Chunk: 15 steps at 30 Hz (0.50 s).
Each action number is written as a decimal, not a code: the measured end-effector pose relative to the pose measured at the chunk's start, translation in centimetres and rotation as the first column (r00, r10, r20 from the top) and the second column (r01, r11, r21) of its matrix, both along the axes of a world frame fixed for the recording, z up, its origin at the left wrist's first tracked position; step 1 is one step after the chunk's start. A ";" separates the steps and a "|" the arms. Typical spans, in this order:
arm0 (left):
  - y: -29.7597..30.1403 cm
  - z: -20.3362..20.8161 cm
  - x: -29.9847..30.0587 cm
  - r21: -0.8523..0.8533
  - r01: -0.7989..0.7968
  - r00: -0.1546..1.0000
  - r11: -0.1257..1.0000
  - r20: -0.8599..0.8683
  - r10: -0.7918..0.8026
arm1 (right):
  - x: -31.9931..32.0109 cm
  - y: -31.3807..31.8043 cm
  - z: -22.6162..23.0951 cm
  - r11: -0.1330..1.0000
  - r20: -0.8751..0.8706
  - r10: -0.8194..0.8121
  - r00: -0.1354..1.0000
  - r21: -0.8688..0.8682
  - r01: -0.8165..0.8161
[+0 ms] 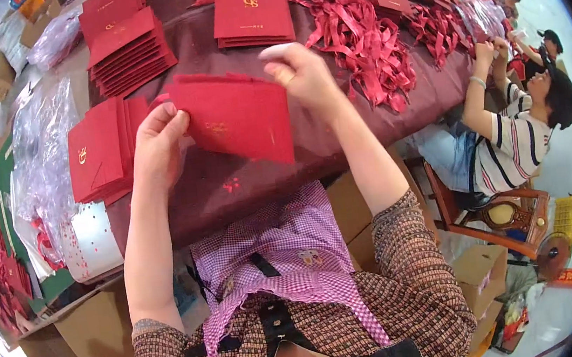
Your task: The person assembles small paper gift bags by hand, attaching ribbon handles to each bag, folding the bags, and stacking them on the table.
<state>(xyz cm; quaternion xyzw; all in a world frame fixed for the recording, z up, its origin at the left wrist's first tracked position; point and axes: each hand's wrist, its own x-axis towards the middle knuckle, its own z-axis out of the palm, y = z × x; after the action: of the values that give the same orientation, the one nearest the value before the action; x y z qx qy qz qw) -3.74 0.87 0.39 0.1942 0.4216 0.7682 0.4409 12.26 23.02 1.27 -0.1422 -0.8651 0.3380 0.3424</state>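
My left hand (162,135) is closed on the left edge of a red paper gift bag (240,120), with its thumb on the near face. The bag is tilted above the table, slightly blurred, with a faint gold print. Beside its upper right corner, my right hand (303,78) is raised with thumb and forefinger apart, and nothing shows between them. Pale coverings seem to sit on those fingertips. Just left of my left hand lies a pile of red bags (101,151). Another short stack of red bags (252,16) lies beyond the held bag.
A taller stack of red bags (127,55) stands at the far left. Loose red ribbons (363,50) heap across the right of the dark red tablecloth (365,134). Clear plastic wrap (47,156) covers the left side. A co-worker (512,117) sits at right; cardboard boxes (99,334) stand below.
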 end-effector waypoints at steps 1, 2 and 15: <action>-0.5 -1.1 -1.4 0.034 0.026 0.998 0.999 -0.053 -0.024 | 0.0 1.4 -0.7 0.994 -0.018 -0.071 0.997 -0.080 0.069; -0.5 -1.2 -1.5 0.034 0.013 0.999 0.999 -0.051 -0.011 | 0.3 2.4 -0.5 0.981 0.089 -0.190 0.978 -0.024 0.193; 0.1 0.1 0.2 -0.050 -0.223 0.949 0.974 -0.239 0.205 | 0.7 3.4 -1.5 0.970 0.001 -0.208 0.978 -0.127 0.207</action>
<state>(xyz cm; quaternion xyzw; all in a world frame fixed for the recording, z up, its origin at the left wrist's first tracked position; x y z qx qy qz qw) -3.55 0.95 0.52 0.2188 0.5177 0.7668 0.3100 12.97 26.42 -0.20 -0.2512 -0.8203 0.3551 0.3714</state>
